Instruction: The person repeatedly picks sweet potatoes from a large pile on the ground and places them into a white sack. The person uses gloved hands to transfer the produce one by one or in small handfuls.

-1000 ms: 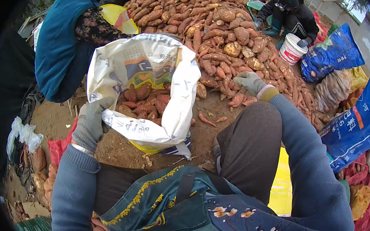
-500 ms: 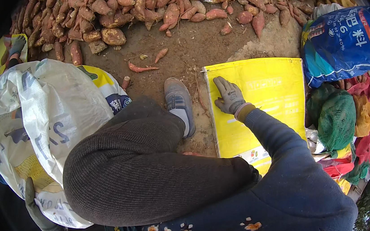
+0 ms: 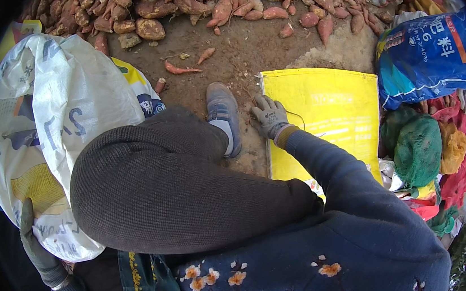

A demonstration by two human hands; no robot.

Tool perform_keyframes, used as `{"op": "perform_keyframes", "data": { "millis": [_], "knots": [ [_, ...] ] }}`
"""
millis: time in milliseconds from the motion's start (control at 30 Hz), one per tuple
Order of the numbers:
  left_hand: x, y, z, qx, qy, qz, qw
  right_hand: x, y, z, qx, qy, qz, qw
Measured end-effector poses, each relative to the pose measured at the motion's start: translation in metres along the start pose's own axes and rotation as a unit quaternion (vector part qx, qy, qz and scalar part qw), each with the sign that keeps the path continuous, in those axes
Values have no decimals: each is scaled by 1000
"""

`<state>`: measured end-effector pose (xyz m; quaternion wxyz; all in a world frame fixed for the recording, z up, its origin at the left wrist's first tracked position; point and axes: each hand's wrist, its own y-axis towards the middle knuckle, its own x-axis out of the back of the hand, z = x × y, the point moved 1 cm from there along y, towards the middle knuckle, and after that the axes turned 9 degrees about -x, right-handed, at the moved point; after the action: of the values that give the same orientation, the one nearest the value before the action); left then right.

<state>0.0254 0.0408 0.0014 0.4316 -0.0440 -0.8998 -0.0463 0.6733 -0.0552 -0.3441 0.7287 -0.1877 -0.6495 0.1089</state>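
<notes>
My right hand [image 3: 270, 118], in a grey work glove with a tan cuff, lies over the left edge of a flat yellow sack [image 3: 332, 118]. Its fingers are spread and look empty. A thin dark strand curves over the sack beside it. At the lower left, my left hand [image 3: 31, 237], also gloved, is stretched along the near side of a bulging white woven sack [image 3: 90, 86]. It is seen nearly edge-on, its fingers extended against the material. My bent leg [image 3: 181, 190] in dark knit trousers lies between the two sacks.
A heap of sweet potatoes [image 3: 219, 10] spans the far side, with a few strays [image 3: 179, 68] on the dirt. To the right lie a blue printed sack [image 3: 434, 56], a green mesh bag [image 3: 418, 149] and red netting [image 3: 458, 178]. My shoe [image 3: 223, 118] rests beside the yellow sack.
My right hand has slid left from the yellow sack's surface to its left edge, fingers spreading. The view has shifted a little. A gloved hand at the far left is gone from sight.
</notes>
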Motion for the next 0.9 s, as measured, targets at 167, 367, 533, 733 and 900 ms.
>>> {"op": "perform_keyframes", "data": {
  "millis": [167,367,533,733,900],
  "knots": [
    [-6,-4,-11,-52,-16,28,998,-2,-63,-33,-26,-18,82,996],
    [-28,3,-48,25,-130,4,991,18,-109,-70,-151,17,163,975],
    [-33,10,-60,70,-145,-5,987,50,-61,-74,-207,89,192,955],
    [-21,2,-47,98,-139,8,985,88,67,-96,-178,88,-19,980],
    [-38,12,-60,150,-203,-97,963,125,182,-136,-314,180,-55,931]
  ]
}}
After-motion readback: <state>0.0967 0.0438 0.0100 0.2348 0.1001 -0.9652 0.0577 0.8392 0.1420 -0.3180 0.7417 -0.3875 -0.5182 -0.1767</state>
